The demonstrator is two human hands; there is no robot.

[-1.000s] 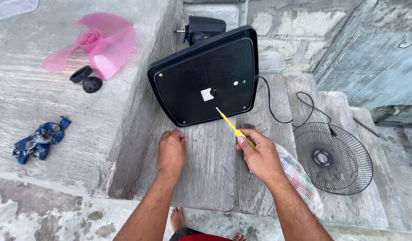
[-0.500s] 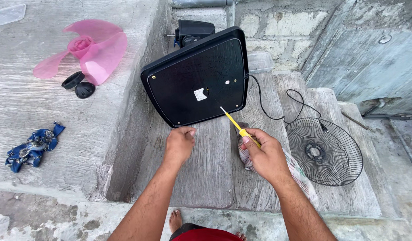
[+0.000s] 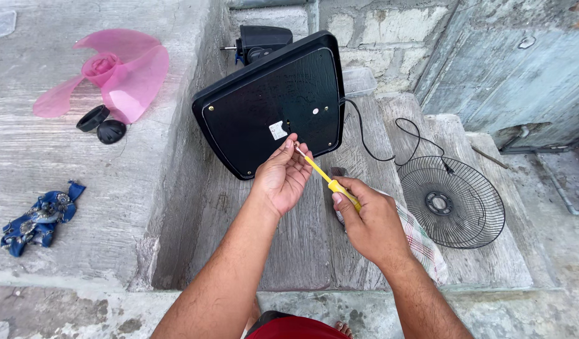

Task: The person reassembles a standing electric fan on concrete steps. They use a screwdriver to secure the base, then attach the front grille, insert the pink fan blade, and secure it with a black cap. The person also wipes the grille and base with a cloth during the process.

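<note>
Between both hands [image 3: 327, 194], yellow screwdriver [image 3: 324, 177].

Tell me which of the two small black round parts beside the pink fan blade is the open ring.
The left one, the black ring, shows a hollow centre and lies nearer the pink fan blade's lower lobe. The black cap just right of it is a solid dome.

Fan base [image 3: 270, 110]: black plastic, matt, finely textured underside, small bright metal screw heads near the corners. Screwdriver [image 3: 330, 182]: glossy yellow plastic handle, thin pale metal shaft. Fan blade [image 3: 111, 75]: translucent pink plastic, smooth. Two caps [image 3: 102, 124]: black plastic, slight sheen. Grille [image 3: 452, 201]: dark wire metal. Rag [image 3: 38, 216]: blue patterned cloth, crumpled. Checked towel [image 3: 421, 242]: woven cloth. Steps [image 3: 63, 163]: rough, grey, weathered concrete.
</note>
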